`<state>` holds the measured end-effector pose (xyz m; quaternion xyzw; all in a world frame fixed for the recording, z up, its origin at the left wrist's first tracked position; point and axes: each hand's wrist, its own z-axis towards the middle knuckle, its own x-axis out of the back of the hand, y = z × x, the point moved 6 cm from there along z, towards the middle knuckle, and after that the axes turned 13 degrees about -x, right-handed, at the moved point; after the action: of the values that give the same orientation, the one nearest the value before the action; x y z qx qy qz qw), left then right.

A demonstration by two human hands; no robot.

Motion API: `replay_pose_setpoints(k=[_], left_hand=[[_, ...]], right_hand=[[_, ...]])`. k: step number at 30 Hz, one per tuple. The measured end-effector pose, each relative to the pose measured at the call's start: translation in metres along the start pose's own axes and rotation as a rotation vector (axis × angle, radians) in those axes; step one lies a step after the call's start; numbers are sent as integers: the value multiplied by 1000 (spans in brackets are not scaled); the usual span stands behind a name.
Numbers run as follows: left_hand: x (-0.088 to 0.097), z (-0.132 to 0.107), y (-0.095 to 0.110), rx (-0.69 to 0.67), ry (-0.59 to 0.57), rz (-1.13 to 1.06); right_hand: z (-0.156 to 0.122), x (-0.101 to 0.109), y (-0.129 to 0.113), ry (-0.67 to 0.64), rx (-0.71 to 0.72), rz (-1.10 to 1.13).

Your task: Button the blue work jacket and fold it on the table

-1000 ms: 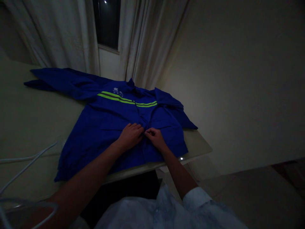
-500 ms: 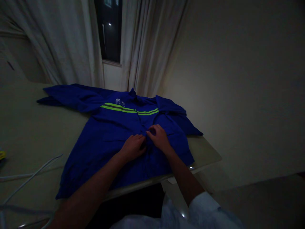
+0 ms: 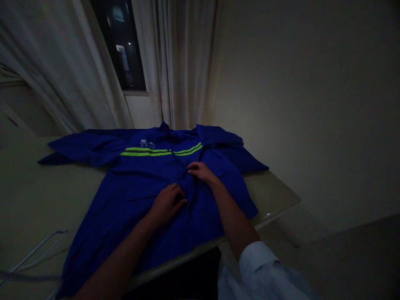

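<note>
A blue work jacket (image 3: 137, 183) with two yellow-green stripes across the chest lies spread front-up on a pale table (image 3: 34, 196). My left hand (image 3: 167, 203) rests on the jacket's front opening near the middle, fingers curled and pinching the cloth. My right hand (image 3: 200, 171) sits a little farther up the same opening, below the stripes, fingers pinched on the placket edge. The room is dim, so small details such as buttons do not show.
Pale curtains (image 3: 175, 62) and a dark window (image 3: 120, 46) stand behind the table. A plain wall fills the right side. White cables (image 3: 37, 250) lie on the table at the lower left. The table's right corner (image 3: 290, 200) ends near the jacket's sleeve.
My right hand has moved up the jacket's front opening, away from my left hand. The view has tilted up and swung, showing more of the window.
</note>
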<state>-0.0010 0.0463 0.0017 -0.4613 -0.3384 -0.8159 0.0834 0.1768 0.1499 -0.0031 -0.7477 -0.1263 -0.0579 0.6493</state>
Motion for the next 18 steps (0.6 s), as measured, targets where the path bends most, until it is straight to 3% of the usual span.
replay_pose_setpoints(k=[6, 10, 13, 16, 18], left_hand=[[-16, -11, 10, 90, -51, 111], [-10, -4, 16, 42, -209, 174], [11, 20, -7, 133, -313, 171], [38, 46, -42, 277, -221, 248], [41, 55, -59, 287, -173, 262]], right_hand=[[3, -3, 7, -78, -190, 10], [1, -9, 1, -56, -137, -15], [-2, -9, -9, 7, -18, -61], [-5, -5, -14, 85, 0, -144], [-8, -3, -16, 124, -9, -194]])
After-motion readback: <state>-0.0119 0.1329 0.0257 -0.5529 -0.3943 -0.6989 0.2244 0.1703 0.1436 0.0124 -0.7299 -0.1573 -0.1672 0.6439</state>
